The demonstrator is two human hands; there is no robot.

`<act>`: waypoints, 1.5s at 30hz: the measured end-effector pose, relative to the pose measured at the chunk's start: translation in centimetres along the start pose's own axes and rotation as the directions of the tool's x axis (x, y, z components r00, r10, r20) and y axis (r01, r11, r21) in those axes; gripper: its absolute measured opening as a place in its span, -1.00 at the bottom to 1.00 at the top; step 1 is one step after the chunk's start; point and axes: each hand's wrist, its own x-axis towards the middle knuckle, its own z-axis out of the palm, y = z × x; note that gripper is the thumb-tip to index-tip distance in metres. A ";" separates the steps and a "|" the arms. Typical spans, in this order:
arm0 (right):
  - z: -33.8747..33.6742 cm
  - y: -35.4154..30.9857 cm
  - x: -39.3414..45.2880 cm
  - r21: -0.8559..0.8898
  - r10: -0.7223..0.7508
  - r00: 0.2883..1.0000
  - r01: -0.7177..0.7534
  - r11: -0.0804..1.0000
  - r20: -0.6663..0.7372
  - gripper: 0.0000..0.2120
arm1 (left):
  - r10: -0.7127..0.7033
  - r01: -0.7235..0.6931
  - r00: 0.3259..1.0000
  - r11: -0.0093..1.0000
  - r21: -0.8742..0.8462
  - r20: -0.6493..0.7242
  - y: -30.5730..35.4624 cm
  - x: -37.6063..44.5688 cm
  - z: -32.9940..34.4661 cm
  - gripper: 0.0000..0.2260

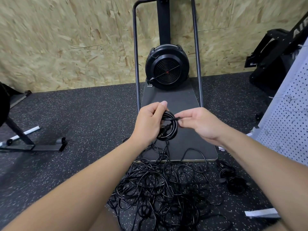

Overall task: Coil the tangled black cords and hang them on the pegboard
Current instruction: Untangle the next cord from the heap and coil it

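Crowding the floor (66, 114): tangled cords (160, 189), seemingly fan machine (167, 67).

Legible text is limited to one item. On the black exercise machine (273, 52) standing to the right of the fan unit (167, 67), white capital letters "AIR" appear on its slanted frame at the picture's right edge; the word is cut off by the edge, so any further letters cannot be told. Lower on the same frame, part of another white marking shows but is unreadable. A small red mark sits at the fan unit's hub, too small to read.
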 end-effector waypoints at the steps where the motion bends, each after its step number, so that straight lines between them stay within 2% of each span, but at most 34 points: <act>1: 0.0 -0.3 -0.2 0.002 -0.001 1.000 0.001 1.000 0.028 -0.66 | 0.007 -0.006 1.000 1.000 0.017 -0.028 -0.1 0.2 -0.1 -0.55; 2: 0.1 -0.6 -0.3 -0.001 0.000 0.998 0.000 1.000 0.055 -0.64 | 0.010 -0.008 0.999 0.999 0.036 -0.046 -0.3 0.4 -0.1 -0.56; 4: 0.5 -1.0 -0.5 -0.033 -0.001 0.997 0.003 0.999 0.074 -0.75 | 0.024 -0.022 0.999 0.998 0.065 -0.024 -0.6 0.4 0.0 -0.59; 5: 1.0 -1.1 -0.6 -0.071 0.006 0.999 -0.002 0.997 0.053 -0.77 | 0.032 -0.032 0.999 0.997 0.063 0.007 -0.6 0.3 0.2 -0.62; 8: 2.4 -0.5 -0.6 -0.360 -0.021 0.997 -0.009 0.933 -0.078 -0.66 | 0.001 -0.003 0.999 0.999 0.037 0.054 -0.7 0.1 0.6 -0.68; 10: 3.0 -0.3 -0.8 -0.408 -0.033 0.994 -0.010 0.913 -0.100 -0.69 | -0.027 0.028 0.999 1.000 -0.001 0.039 -0.8 0.2 0.7 -0.70; 12: 3.6 -0.4 -0.8 -0.369 0.008 0.996 -0.041 0.929 -0.091 -0.71 | -0.049 0.048 0.999 0.995 -0.087 -0.015 -0.7 0.4 0.8 -0.73; 16: 4.2 -1.4 -0.6 -0.052 0.127 0.992 -0.126 0.991 0.009 -0.76 | -0.086 0.059 0.989 0.978 -0.202 -0.124 0.0 0.6 1.5 -0.75; 20: 4.0 -0.8 -0.7 0.170 0.225 0.957 -0.256 0.952 0.183 -0.78 | -0.108 0.087 0.990 0.973 -0.216 -0.090 -0.7 0.9 1.8 -0.80; 24: 2.9 -0.5 -1.2 0.084 0.210 0.941 -0.240 0.967 0.264 -0.75 | -0.230 0.227 0.973 0.930 -0.289 0.026 -1.4 1.0 2.0 -0.81; 26: 2.4 -0.4 -1.2 0.062 0.222 0.937 -0.247 0.967 0.271 -0.76 | -0.242 0.249 0.968 0.921 -0.300 0.061 -1.6 0.9 2.4 -0.77; 28: 2.1 0.1 -1.0 0.084 0.240 0.943 -0.265 0.961 0.230 -0.78 | -0.240 0.251 0.968 0.917 -0.310 0.074 -1.6 0.7 2.9 -0.71; 31: 1.9 0.6 -0.6 0.129 0.258 0.964 -0.264 0.956 0.059 -0.83 | -0.233 0.247 0.969 0.924 -0.293 0.082 -1.5 0.6 3.6 -0.65; 33: 1.7 0.5 -0.6 0.148 0.260 0.965 -0.252 0.956 -0.035 -0.78 | -0.227 0.250 0.968 0.919 -0.306 0.109 -1.3 0.6 3.9 -0.65; 35: 1.1 0.4 -0.7 0.133 0.252 0.966 -0.242 0.961 -0.065 -0.74 | -0.252 0.291 0.956 0.878 -0.380 0.149 -1.0 0.6 4.1 -0.66; 37: 0.1 0.3 -0.9 0.140 0.262 0.961 -0.248 0.959 -0.092 -0.74 | -0.285 0.349 0.937 0.795 -0.496 0.203 -0.8 0.9 4.2 -0.69; 39: -1.1 0.0 -1.4 0.134 0.275 0.952 -0.258 0.957 -0.133 -0.76 | -0.282 0.394 0.917 0.753 -0.527 0.283 -1.0 1.4 4.2 -0.73; 42: -3.2 -0.2 -2.5 0.090 0.287 0.931 -0.273 0.958 -0.225 -0.80 | -0.281 0.431 0.864 0.841 -0.328 0.417 -1.5 1.9 4.7 -0.76; 45: -5.2 -0.6 -3.8 0.062 0.295 0.912 -0.289 0.955 -0.284 -0.84 | -0.285 0.410 0.852 0.885 -0.220 0.439 -1.7 2.0 6.3 -0.85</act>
